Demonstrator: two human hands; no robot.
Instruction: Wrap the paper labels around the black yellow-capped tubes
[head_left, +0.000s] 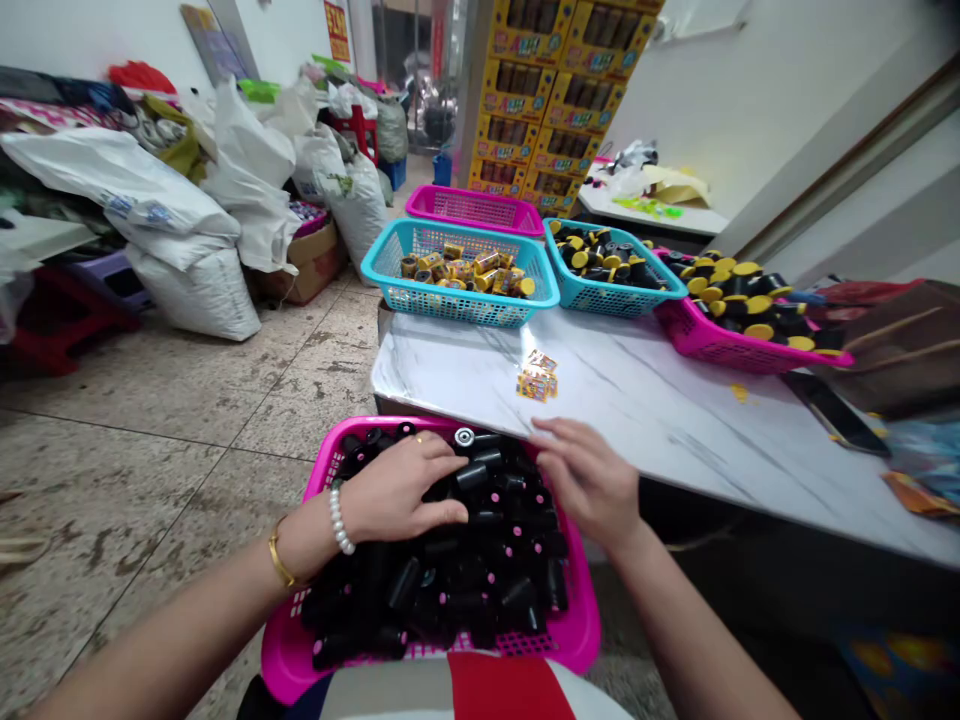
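**Item 1:** left hand [397,490], palm down, fingers together and curved over the black cylinders [469,530], touching them. Half closed; whether it grasps 1 cylinder or only rests on the heap, cannot tell. Worn at the wrist: pearl bracelet [339,520] and gold bangle [280,560].

**Item 2:** right hand [585,480], fingers loosely spread and lightly curved, above the far corner of the heap, just beside the table edge. Partly open; nothing visible in it.

**Item 3:** magenta plastic basket [581,630], on the person's lap or just before the body, heaped with the black cylinders, which lie loose at mixed angles. Most show no yellow cap or printed wrap.

**Item 4:** marble-topped table [675,420], bearing a small pile of printed labels [537,380].

**Items 5-8:** 4 further baskets beyond the table edge. Teal basket [480,310] holds printed yellow-wrapped rolls [461,270]. Second teal basket [611,300] and right magenta basket [720,345] hold yellow-capped black cylinders [742,305]. Far magenta basket [472,207] stands behind.

**Condition, judged:** capped and wrapped pieces lie in the far baskets, while the full lap basket suggests most pieces remain unworked.
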